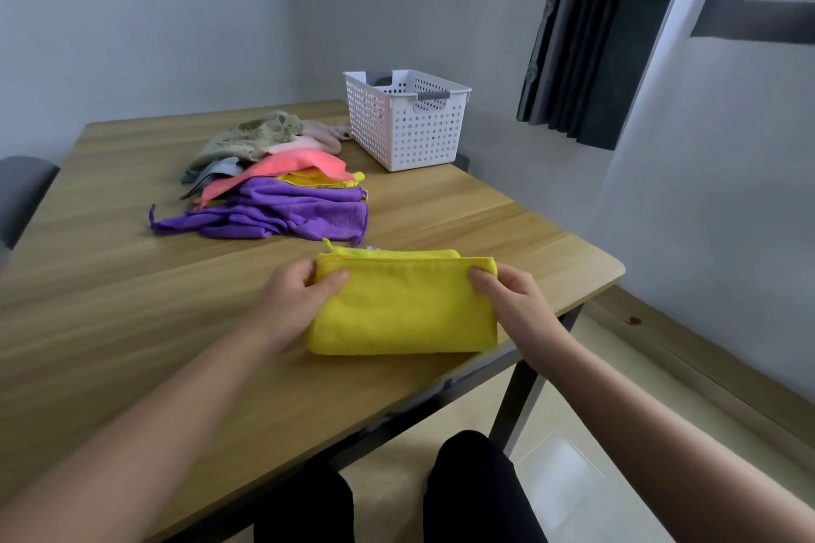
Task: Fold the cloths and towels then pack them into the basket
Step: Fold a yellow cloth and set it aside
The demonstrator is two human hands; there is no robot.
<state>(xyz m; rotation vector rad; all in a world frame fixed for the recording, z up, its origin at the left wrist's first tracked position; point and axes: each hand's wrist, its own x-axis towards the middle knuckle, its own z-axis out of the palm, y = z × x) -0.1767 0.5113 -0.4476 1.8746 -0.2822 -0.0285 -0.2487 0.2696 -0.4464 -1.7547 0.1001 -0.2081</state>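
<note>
A yellow cloth [403, 309] lies folded in half on the wooden table [110, 278], near its front right edge. My left hand [300, 293] pinches the cloth's far left corner, thumb on top. My right hand [511, 295] pinches the far right corner the same way. Behind it lies a loose pile of cloths: a purple one [286, 212] in front, a pink one [286, 168], a yellow one [317, 179], a grey one [216, 170] and a patterned beige towel [256, 134]. The white perforated basket [410, 132] stands at the table's far right; its inside is mostly hidden.
A grey chair [20, 194] stands at the table's left side. Dark curtains [586, 35] hang by the window on the right. A wooden ledge [705, 348] runs along the right wall. My knees [476, 489] sit under the table's front edge.
</note>
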